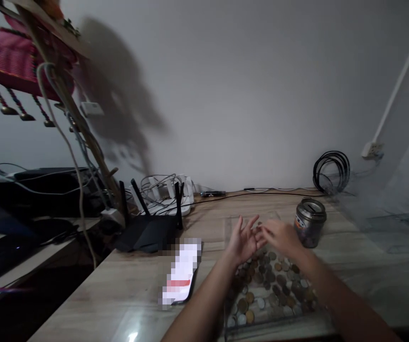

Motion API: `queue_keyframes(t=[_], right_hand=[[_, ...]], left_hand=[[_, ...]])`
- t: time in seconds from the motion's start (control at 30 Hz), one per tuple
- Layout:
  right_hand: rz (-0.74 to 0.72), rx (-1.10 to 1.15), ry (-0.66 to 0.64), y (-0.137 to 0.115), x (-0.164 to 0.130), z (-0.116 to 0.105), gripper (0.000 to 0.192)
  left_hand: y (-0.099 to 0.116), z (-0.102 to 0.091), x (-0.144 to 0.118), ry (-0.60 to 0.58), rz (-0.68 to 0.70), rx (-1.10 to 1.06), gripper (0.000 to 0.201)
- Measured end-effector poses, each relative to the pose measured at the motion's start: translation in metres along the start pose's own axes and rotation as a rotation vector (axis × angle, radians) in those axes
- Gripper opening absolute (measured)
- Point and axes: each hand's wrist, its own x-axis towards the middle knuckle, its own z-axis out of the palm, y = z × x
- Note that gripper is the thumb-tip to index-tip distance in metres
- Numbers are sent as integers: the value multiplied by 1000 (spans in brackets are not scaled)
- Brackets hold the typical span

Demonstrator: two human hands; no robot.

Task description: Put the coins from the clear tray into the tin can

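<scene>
Hovering over a clear tray (230, 327) of coins (268, 289) near the desk's (112, 294) front edge, both hands meet above the tray's far end. The left hand (243, 240) has its fingers spread and open, palm turned inward; the right hand (283, 237) is blurred, its fingertips seeming to touch the left's, and whether they pinch a coin cannot be told. As for progress, the coins lie loose and mixed across the tray, no sorted piles showing. A metal tin (309, 222) with a slotted lid stands just beyond the tray toward the right edge; its label is too blurred to read. A phone (181, 273) left of the tray has its screen obscured.
</scene>
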Motion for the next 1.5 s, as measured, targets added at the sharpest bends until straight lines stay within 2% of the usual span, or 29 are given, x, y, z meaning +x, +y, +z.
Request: queue_keyframes(t=[0.07, 0.13, 0.23, 0.3, 0.47, 0.57, 0.63, 0.7, 0.77, 0.83, 0.9, 0.97, 1.03, 1.13, 1.2, 1.3, 1.33, 1.43, 1.5], right_hand=[[226, -152, 201, 22, 3, -30, 28], [509, -318, 307, 46, 5, -61, 26], [734, -450, 183, 73, 7, -90, 21], [763, -476, 93, 80, 8, -94, 21], [766, -532, 50, 85, 12, -89, 20], [750, -537, 22, 85, 13, -94, 18], [718, -530, 75, 77, 10, -94, 19], [645, -480, 143, 61, 1, -84, 21], [529, -348, 81, 41, -13, -60, 21], [369, -142, -169, 22, -29, -26, 21], [155, -4, -373, 9, -42, 7, 31], [25, 32, -484, 2, -51, 31, 45], [26, 6, -537, -2, -52, 42, 46], [131, -29, -629, -4, -45, 45, 41], [178, -51, -689, -6, -42, 45, 30], [211, -79, -697, -8, -43, 47, 10], [217, -82, -679, -9, -44, 47, 11], [212, -68, -598, -10, -47, 43, 32], [202, -52, -566, -10, -48, 37, 37]], left_hand=[[-2, 1, 1, 11, -14, 87, 54], [-4, 0, 3, 50, -15, 202, 48], [-6, -4, 5, 124, -8, 361, 42], [-8, -5, 6, 177, 17, 441, 39], [-9, -7, 11, 315, 137, 678, 29], [-8, -13, 14, 324, 229, 843, 15], [-11, -21, 11, 289, 265, 961, 7], [-18, -29, 4, 240, 267, 1103, 3], [-27, -34, -8, 277, 272, 1380, 15], [-33, -31, -21, 223, 126, 1792, 27], [-34, -23, -32, 148, -47, 2158, 33], [-29, -11, -38, 141, -167, 2338, 34], [-22, -2, -37, 203, -203, 2311, 32], [-16, 3, -30, 228, -266, 2275, 26], [-18, 3, -26, 240, -305, 2255, 21], [-22, 4, -25, 267, -331, 2230, 15], [-23, 5, -26, 277, -325, 2221, 14], [-24, 10, -31, 307, -259, 2187, 17], [-24, 13, -35, 304, -206, 2150, 21]])
